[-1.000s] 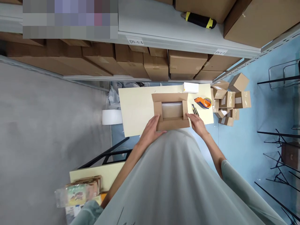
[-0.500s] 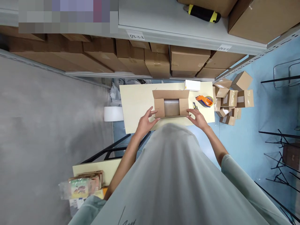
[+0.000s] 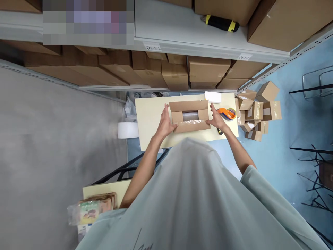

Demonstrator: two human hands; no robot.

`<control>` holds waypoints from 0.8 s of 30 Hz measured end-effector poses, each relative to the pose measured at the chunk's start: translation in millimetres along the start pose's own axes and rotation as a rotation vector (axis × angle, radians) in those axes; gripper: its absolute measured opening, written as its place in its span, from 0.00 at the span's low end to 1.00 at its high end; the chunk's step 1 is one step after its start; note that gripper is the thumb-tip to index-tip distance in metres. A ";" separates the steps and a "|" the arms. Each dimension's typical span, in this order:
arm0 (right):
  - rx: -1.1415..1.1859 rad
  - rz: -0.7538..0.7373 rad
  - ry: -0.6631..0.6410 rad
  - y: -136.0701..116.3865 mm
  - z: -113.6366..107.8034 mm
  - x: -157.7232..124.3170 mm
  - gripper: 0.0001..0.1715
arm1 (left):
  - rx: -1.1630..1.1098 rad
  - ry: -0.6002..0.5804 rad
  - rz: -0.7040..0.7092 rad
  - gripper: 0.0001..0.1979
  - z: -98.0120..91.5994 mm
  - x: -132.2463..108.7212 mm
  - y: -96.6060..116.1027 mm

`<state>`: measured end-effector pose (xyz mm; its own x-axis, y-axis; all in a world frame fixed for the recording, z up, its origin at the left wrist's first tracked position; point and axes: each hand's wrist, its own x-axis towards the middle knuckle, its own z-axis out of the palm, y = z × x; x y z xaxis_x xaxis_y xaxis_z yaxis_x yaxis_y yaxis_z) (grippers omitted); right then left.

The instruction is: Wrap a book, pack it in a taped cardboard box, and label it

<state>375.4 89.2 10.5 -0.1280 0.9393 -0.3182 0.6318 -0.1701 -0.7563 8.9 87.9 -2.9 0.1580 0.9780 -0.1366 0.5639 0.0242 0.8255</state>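
A cardboard box [image 3: 191, 127] stands on the cream table [image 3: 151, 114] in front of me. Its two short side flaps lie folded inward, and a glossy strip of tape shows on its near long flap. Something pale and shiny is visible through the gap in the middle. My left hand [image 3: 165, 122] is at the box's left side, fingers stretched out, thumb at the corner of the near flap. At the right end, my right hand [image 3: 216, 119] has its fingers spread and its thumb against that flap. Neither hand grips anything.
An orange tape dispenser [image 3: 225, 113] and a partly covered box cutter [image 3: 220, 132] lie right of the box. Behind it is a small white box [image 3: 213, 97]. Shelves of cartons [image 3: 174, 76] rise beyond the table. Several small cartons [image 3: 266, 91] are piled at the right.
The near long flap has swung up and inward over the opening. Both hands have turned with their fingers pointing further away from me. The view has shifted slightly.
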 end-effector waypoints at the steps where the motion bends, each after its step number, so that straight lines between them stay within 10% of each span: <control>1: 0.009 -0.035 -0.013 -2.8 -1.9 2.7 0.73 | 0.026 -0.021 0.029 0.70 -2.0 1.8 3.8; 6: 0.024 -0.132 0.057 -12.5 -6.6 -8.7 0.54 | 0.112 -0.020 0.062 0.64 -8.5 -11.9 13.5; 11: -0.022 -0.168 0.104 -10.7 -1.1 -39.1 0.27 | 0.114 -0.030 0.090 0.29 -6.5 -41.2 9.4; 24: 0.132 0.078 0.250 -2.3 37.7 -26.3 0.27 | -0.231 0.254 -0.266 0.16 42.4 -35.8 3.1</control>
<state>348.5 53.7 -1.0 0.1203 0.9633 -0.2401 0.5251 -0.2670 -0.8081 39.3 44.1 -18.7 -0.1886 0.9508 -0.2457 0.3575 0.2995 0.8846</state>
